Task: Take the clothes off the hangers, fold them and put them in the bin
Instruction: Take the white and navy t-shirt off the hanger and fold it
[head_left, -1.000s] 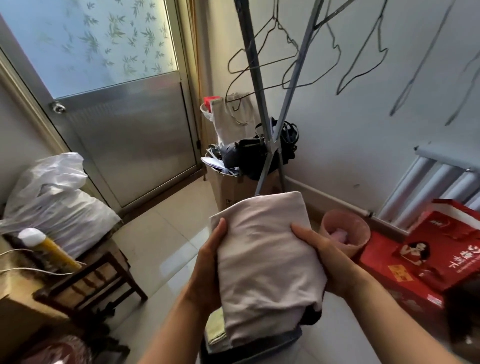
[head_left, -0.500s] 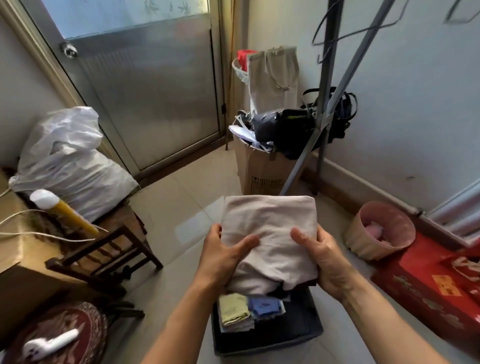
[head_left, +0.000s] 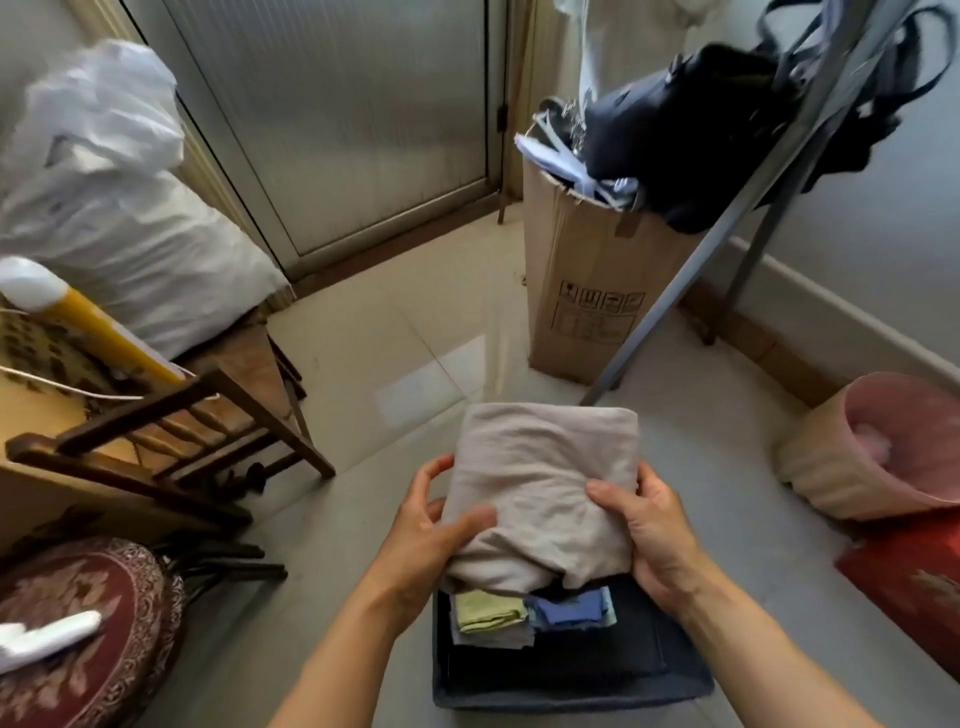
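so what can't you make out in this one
Head view:
- far half of the bin: covered by the folded beige garment that the left hand and right hand hold
- white object, bottom left: blurred, cut by the edge
- pink basket contents: blurred

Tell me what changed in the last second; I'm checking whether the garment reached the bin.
The folded beige cloth bundle moved down toward the dark grey fabric bin, now over its far end. The left hand and right hand kept gripping its sides; nothing was let go. The yellow-green folded piece and blue folded piece stayed inside.
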